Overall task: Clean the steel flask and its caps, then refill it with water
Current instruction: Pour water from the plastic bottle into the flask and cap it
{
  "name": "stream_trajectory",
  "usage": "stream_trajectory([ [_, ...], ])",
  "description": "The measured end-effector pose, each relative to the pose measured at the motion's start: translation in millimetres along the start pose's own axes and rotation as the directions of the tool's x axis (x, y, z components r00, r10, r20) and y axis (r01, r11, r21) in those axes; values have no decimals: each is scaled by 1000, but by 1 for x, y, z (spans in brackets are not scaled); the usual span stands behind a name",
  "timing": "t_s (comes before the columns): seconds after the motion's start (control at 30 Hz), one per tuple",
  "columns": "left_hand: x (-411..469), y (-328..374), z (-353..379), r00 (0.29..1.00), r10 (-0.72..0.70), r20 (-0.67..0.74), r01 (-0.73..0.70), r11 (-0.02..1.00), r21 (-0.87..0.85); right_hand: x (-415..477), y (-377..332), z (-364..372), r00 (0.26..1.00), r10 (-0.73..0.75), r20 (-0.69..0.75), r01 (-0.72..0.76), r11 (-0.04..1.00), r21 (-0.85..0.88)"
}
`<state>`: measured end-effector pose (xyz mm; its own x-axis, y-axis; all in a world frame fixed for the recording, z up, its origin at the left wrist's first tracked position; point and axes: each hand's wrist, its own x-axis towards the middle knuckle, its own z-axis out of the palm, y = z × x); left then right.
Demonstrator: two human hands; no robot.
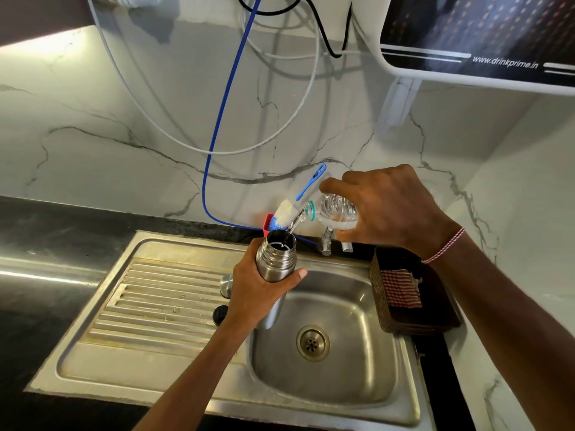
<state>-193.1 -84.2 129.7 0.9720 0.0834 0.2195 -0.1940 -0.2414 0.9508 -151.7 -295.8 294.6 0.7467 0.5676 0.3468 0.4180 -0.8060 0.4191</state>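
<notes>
My left hand [253, 289] grips the steel flask [275, 259] around its body and holds it upright over the sink basin [326, 365], mouth open. Just above it, my right hand [385, 209] holds a clear plastic bottle [334, 211] tipped to the left. A thin stream of water runs from the bottle's neck into the flask's mouth. A steel cap [226, 285] and a black cap [220, 315] lie on the ribbed drainboard [149, 306], partly hidden behind my left wrist.
A bottle brush [287, 213] with a blue handle stands in a red holder behind the flask. The tap [326, 241] is at the sink's back edge. A dark woven basket [410, 293] with a checked cloth sits right of the basin. A water purifier [479, 38] hangs overhead.
</notes>
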Motion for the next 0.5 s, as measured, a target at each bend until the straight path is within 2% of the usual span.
stream_trajectory([
  [0.5,3,0,2,1000,0,-7,0,1000,9,1,2,0,1000,-24,-4,24,1000,14],
])
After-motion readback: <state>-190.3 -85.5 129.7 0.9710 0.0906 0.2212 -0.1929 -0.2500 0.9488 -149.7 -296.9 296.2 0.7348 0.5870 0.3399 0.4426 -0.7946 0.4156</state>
